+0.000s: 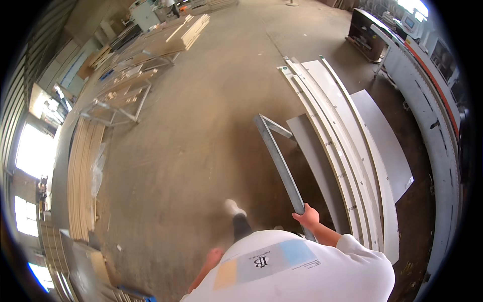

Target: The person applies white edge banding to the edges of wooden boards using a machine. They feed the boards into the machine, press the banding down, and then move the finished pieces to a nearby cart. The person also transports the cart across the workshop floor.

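My right hand (pixel 308 216) is wrapped round the near part of a grey metal frame (pixel 279 161), a long bar with a crosspiece at its far end. Just right of that bar lies a stack of long white boards (pixel 334 136), edges showing, with a grey panel (pixel 318 166) low on its near side. Low beside my body hangs my left hand (pixel 215 255), smeared by motion and apart from any object. Its fingers cannot be made out.
A long machine (pixel 425 95) with a red stripe runs along the right. Metal racks (pixel 121 108) with wooden strips stand at the left, behind a stack of long brown boards (pixel 84 176). A dark cabinet (pixel 365 38) is at the far right. My shoe (pixel 234 207) shows on the concrete floor (pixel 201 126).
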### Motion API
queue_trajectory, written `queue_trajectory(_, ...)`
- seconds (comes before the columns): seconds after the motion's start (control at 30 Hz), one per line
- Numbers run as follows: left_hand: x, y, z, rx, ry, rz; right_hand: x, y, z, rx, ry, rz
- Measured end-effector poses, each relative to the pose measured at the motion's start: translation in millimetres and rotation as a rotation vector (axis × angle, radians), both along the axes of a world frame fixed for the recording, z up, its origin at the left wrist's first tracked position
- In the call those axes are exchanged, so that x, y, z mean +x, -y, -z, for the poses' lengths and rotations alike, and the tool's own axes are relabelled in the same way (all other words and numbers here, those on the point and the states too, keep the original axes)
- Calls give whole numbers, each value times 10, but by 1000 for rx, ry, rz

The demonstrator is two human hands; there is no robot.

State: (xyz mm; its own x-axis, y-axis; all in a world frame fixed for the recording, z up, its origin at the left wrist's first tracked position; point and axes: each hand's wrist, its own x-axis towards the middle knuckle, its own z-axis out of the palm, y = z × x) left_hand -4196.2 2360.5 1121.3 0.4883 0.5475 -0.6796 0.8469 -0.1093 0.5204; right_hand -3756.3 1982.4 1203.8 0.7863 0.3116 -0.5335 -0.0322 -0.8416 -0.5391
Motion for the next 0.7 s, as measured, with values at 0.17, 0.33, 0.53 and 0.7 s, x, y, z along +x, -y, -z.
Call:
queue_trajectory(0.17, 1439, -1133, 917, 45, -31, 81, 1278, -735, 321, -80, 91, 113)
queue_trajectory(0.33, 3225, -2109, 1115, 132, 50, 206, 2506, -1378, 272, -150, 105, 210)
queue_trajectory(0.53, 5593, -3209, 480, 49, 41, 416, 3882, -2030, 371, -155, 180, 232)
queue_trajectory(0.7, 7249, -4084, 307, 23, 225, 210, 5051, -2519, 223, -92, 112, 289)
